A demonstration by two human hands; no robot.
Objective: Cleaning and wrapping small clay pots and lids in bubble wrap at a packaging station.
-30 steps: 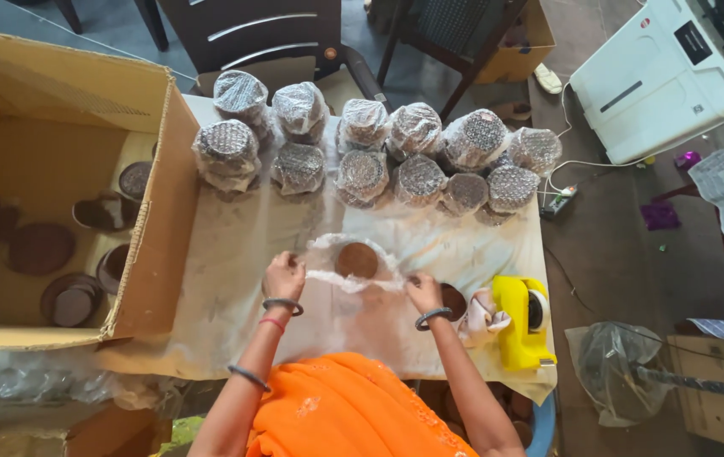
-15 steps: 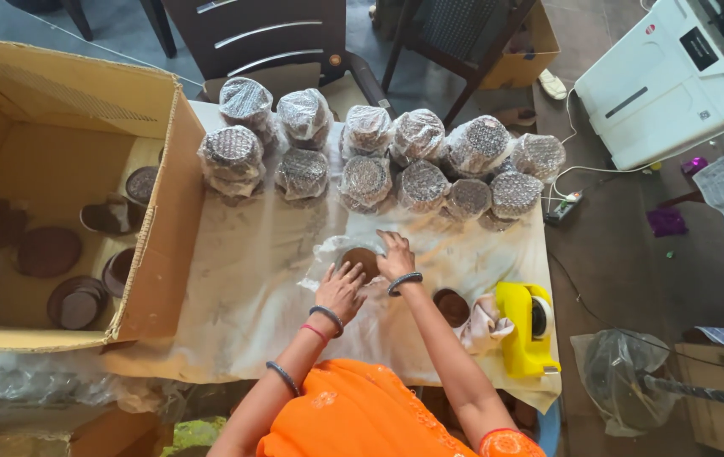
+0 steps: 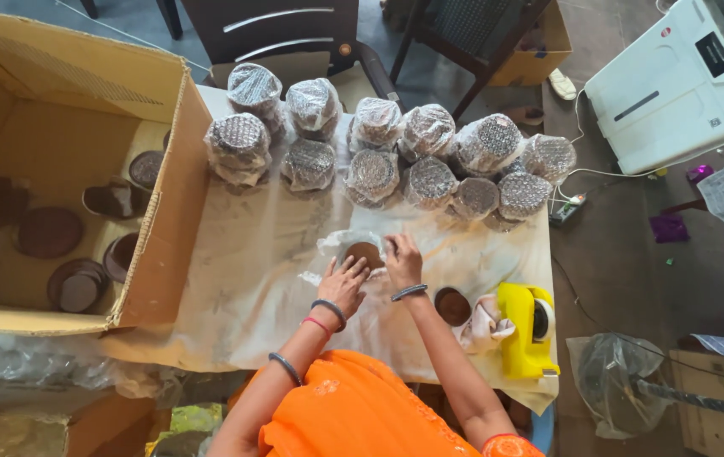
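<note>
Cardboard box [image 3: 66, 93]: open, far left of the fingers, with brown clay cups and lids lying inside.
Table cover [image 3: 244, 279]: pale sheet under everything, creased.
Left hand [image 3: 343, 283]: flat on the sheet, fingers spread, their tips touching the near edge of the bubble wrap [image 3: 341, 244]; it pins rather than grips.
Clay cup [image 3: 365, 252]: brown, round, mouth up, just beyond the left fingertips and beside the right fingers, lying on the bubble wrap and partly folded into it.
Right hand [image 3: 403, 261]: fingers curled together against the cup's right side, pressing wrap to it; whether they pinch the film I cannot tell.
Wrapped bundles [image 3: 396, 152]: a double row well beyond the fingers, standing close together.
Second cup [image 3: 452, 305]: bare, right of the right wrist, beside a crumpled cloth [image 3: 485, 322].
Tape dispenser [image 3: 527, 326]: yellow, farther right, near the table edge.
Risk: the film looks loose, so it may spring open if either hand lifts. The right forearm lies close to the bare cup; a sideways sweep could knock it toward the edge, and fired clay would likely chip.
</note>
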